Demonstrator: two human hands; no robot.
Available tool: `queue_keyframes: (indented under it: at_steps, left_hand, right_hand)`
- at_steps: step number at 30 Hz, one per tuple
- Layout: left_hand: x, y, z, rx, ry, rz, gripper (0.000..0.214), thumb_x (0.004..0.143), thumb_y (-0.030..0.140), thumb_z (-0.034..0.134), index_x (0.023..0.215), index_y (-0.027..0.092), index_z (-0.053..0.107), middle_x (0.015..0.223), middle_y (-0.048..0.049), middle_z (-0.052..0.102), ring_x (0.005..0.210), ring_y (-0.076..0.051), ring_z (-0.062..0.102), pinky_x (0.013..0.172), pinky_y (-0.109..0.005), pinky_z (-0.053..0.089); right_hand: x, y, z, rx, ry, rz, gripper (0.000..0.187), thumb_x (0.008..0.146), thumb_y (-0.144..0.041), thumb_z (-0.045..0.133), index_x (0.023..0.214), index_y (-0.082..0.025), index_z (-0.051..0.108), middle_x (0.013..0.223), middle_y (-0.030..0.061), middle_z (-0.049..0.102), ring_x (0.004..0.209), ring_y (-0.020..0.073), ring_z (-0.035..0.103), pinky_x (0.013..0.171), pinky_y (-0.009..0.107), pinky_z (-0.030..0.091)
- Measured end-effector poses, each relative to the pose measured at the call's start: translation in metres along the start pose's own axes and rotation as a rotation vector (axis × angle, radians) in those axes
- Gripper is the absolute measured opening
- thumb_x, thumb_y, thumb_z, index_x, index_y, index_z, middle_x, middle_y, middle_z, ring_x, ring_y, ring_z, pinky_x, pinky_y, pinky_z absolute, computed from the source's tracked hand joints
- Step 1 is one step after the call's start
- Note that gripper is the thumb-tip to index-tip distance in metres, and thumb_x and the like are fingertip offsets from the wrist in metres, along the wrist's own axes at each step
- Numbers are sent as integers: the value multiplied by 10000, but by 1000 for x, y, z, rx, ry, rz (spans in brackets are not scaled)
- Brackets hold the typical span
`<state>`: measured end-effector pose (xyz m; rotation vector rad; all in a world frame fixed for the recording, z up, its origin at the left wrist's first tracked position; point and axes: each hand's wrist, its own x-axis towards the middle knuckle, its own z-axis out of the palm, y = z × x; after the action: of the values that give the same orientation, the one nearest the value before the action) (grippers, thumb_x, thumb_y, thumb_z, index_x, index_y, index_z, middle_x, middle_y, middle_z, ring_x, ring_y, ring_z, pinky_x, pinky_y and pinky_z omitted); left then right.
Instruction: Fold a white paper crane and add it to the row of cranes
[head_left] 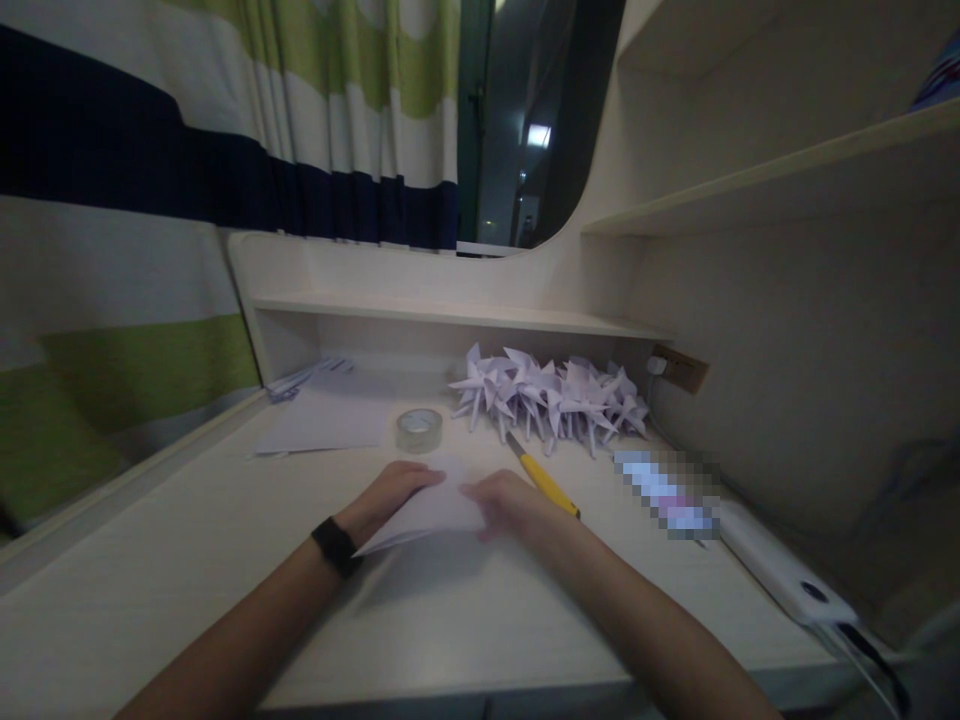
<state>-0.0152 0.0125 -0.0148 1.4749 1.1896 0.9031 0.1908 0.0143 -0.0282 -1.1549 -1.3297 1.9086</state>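
A folded sheet of white paper is held just above the desk between both hands. My left hand grips its left side, thumb on top, the other fingers hidden beneath; a black band is on that wrist. On the right edge of the paper, my right hand closes with the thumb on top and looks slightly blurred. Just beyond the paper sits a roll of clear tape. A yellow utility knife lies to the right of my right hand, blade pointing away.
Many white paper pinwheels are heaped at the back. A stack of white paper lies at the back left. On the right are a pixelated, lit device and a white power strip with cables. Shelves overhang the right side.
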Motion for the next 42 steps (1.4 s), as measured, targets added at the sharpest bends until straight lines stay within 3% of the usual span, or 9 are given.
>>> queue_keyframes:
  at_steps: [5,10,15,24,28,34,42]
  left_hand:
    - [0,2,-1,3,56,-15,292,644,431,690,577,150,639,551,-23,630,528,-173,547,509,-262,376]
    - [-6,13,2,-81,71,-32,279,622,410,718,609,136,661,589,-40,658,520,-169,556,507,-263,394]
    - [-13,21,8,-149,112,-16,267,624,382,711,621,119,665,613,-62,671,541,-175,567,515,-271,409]
    - [-10,16,10,-201,188,25,249,649,351,703,670,105,665,619,-74,668,521,-170,566,483,-264,408]
    - [-12,16,11,-217,112,24,269,662,361,720,710,100,675,633,-85,675,516,-173,571,476,-265,407]
    - [-11,11,12,-204,0,53,251,661,341,733,706,100,684,633,-69,670,514,-150,551,487,-249,385]
    - [-10,1,14,-244,-144,35,293,675,347,735,779,76,688,679,-85,668,544,-150,566,522,-254,393]
  right_hand:
    - [-2,0,0,-28,-15,-2,246,798,-327,674,684,-119,606,563,35,613,464,115,574,461,235,546]
    - [-4,-1,-2,-61,-76,-25,220,684,-254,776,655,-122,603,553,8,607,471,97,569,509,221,556]
    - [-5,-4,-2,-57,-50,-34,204,685,-235,775,658,-114,613,550,2,601,472,100,575,512,236,560]
    - [-10,-7,1,-100,18,-93,238,681,-273,785,633,-126,604,517,-14,583,436,81,533,469,213,528]
    - [-12,-8,2,-120,10,-97,255,606,-258,817,603,-133,595,517,-14,592,445,89,541,462,212,503]
    - [-4,-3,6,8,71,-206,329,674,-420,752,638,-135,591,510,-1,596,440,93,538,433,197,412]
    - [2,0,6,94,106,-240,271,601,-321,781,621,-136,584,492,-7,584,412,90,511,423,203,373]
